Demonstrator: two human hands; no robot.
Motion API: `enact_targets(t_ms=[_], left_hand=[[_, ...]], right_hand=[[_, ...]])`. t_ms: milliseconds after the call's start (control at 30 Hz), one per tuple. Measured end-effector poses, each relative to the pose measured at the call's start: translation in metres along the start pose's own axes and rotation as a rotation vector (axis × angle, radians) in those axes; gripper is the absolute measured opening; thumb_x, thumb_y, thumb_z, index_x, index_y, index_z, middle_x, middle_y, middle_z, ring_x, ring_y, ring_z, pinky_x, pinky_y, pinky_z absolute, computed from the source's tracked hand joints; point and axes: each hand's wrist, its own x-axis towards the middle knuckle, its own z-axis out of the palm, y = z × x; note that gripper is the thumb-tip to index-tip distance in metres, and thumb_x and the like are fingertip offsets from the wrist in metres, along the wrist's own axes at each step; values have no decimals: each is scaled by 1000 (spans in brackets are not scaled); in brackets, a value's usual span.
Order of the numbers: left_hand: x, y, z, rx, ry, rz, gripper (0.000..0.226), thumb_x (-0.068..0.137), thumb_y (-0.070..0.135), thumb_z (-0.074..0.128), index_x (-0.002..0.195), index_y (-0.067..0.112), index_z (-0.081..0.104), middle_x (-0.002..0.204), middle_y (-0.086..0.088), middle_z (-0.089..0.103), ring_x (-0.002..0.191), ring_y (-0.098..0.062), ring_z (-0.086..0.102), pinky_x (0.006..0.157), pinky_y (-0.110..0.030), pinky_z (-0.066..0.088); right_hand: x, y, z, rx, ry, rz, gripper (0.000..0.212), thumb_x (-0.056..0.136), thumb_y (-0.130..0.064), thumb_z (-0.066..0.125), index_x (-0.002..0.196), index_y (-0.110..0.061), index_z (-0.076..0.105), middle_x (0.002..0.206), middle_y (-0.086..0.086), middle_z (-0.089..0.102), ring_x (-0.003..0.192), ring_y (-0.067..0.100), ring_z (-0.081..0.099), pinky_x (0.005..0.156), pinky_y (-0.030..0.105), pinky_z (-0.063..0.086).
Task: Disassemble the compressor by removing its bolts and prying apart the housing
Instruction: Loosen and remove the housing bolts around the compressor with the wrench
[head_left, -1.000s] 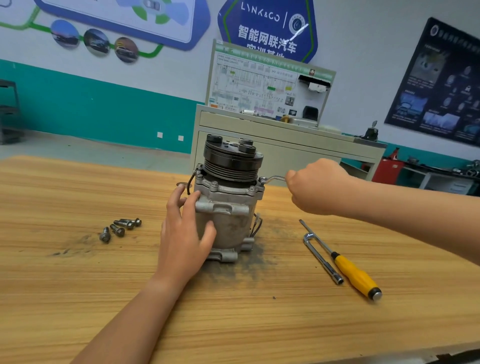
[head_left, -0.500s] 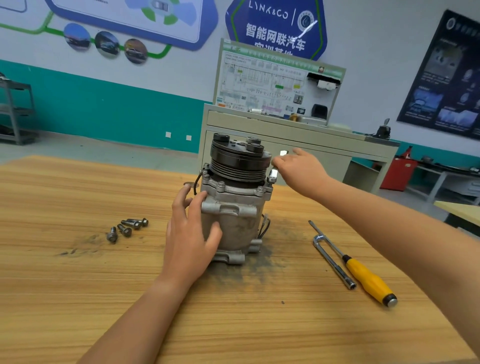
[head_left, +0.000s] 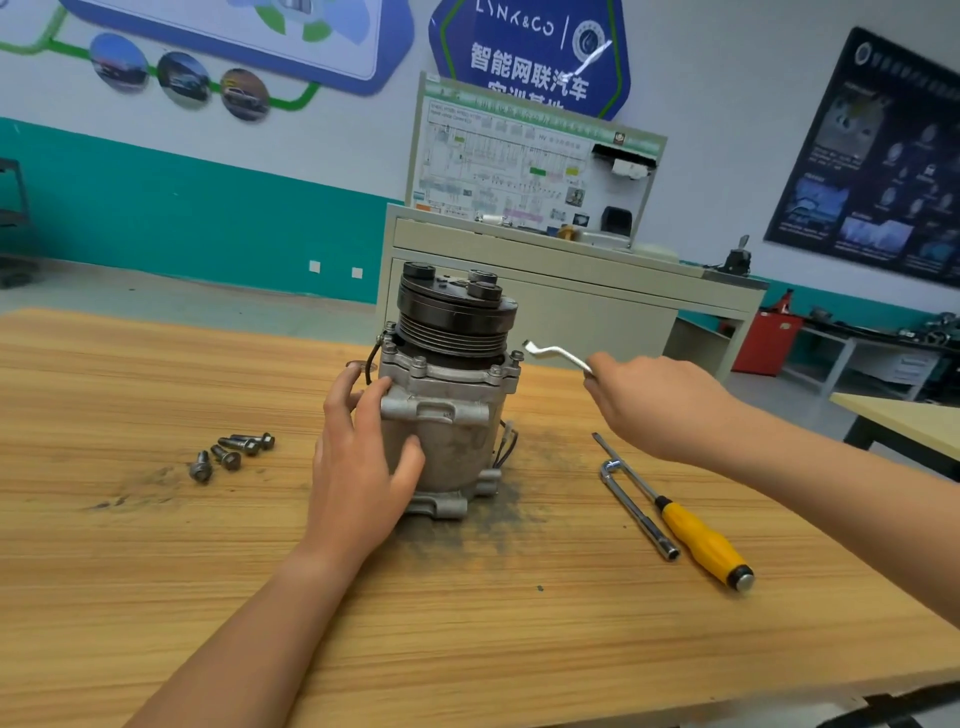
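Our left hand (head_left: 358, 467) wraps the grey cast compressor (head_left: 447, 400), upright mid-table on a sooty patch (head_left: 483, 525); our right hand (head_left: 660, 405) grips a bent steel wrench (head_left: 556, 356), tip in air just beside the flange (head_left: 498, 375), not touching. Four loose bolts (head_left: 231, 454) lie left, an L-key (head_left: 636, 512) and yellow-handled screwdriver (head_left: 696, 535) right, and the wood-grain table (head_left: 156, 571) runs wide to the near edge; wall sign (head_left: 519, 31) reads LYNK&CO.

left hand (head_left: 358, 467) grips compressor (head_left: 447, 415) | right hand (head_left: 654, 405) holds wrench (head_left: 556, 356) | bolts (head_left: 234, 452) on table (head_left: 156, 597)
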Motion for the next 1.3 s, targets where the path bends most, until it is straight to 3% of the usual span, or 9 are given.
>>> enact_targets(t_ms=[300,533,733,933,1100,1167,1200,1233,1300], left_hand=[[-1,1,-2,0,-1,-10,55,83,13,64,133,8,43,150,-7,18,127,-26,38,95,-54,42],[0,4,-2,-32,8,-14,53,83,12,65,131,8,45,150,-8,19,127,-26,39,94,-55,43],[1,4,-3,-37,13,-10,52,82,12,64,130,8,46,150,-8,19,127,-26,38,93,-55,43],[1,3,-3,-46,18,-12,52,83,13,64,131,9,45,150,-7,18,127,-25,37,93,-55,43],[3,1,-2,-51,20,-4,52,82,13,64,131,11,45,149,-4,17,129,-22,35,94,-54,44],[2,1,-2,-49,15,1,52,82,12,64,130,10,45,149,-5,17,128,-22,36,92,-54,45],[3,1,-2,-48,16,5,51,82,11,65,129,10,46,149,-6,17,127,-23,36,91,-54,45],[3,0,-3,-47,19,9,50,81,11,65,128,9,47,149,-7,18,127,-24,37,90,-54,45],[3,1,-3,-45,27,3,47,81,10,65,125,8,48,148,-7,19,125,-25,39,88,-54,46]], right_hand=[[21,-29,-28,-316,-123,-22,20,92,0,40,111,-4,45,60,2,35,47,15,34,39,26,25],[14,-32,-36,-423,-192,-43,22,93,-1,43,114,-3,45,61,1,36,47,15,34,39,25,25],[24,-31,-42,-485,-212,-79,18,91,1,42,103,-8,53,62,0,39,49,14,36,40,25,24],[24,-10,-19,-469,-163,-104,15,95,-9,33,106,-8,43,59,-3,41,46,11,37,40,23,25],[44,4,-1,-377,-90,-19,17,94,-6,39,110,-9,44,59,-3,37,47,11,34,42,23,25],[60,8,7,-299,-42,-7,21,93,-4,41,114,-10,45,60,-3,39,50,14,39,57,26,41],[69,9,13,-272,-4,-29,24,93,-3,41,115,-10,46,63,-3,46,56,16,47,79,33,44],[78,8,19,-244,45,-55,26,92,-2,42,116,-10,47,70,-1,55,70,20,56,100,41,34],[94,3,31,-186,150,-82,27,92,-2,42,115,-11,52,94,4,66,100,22,58,113,45,9]])
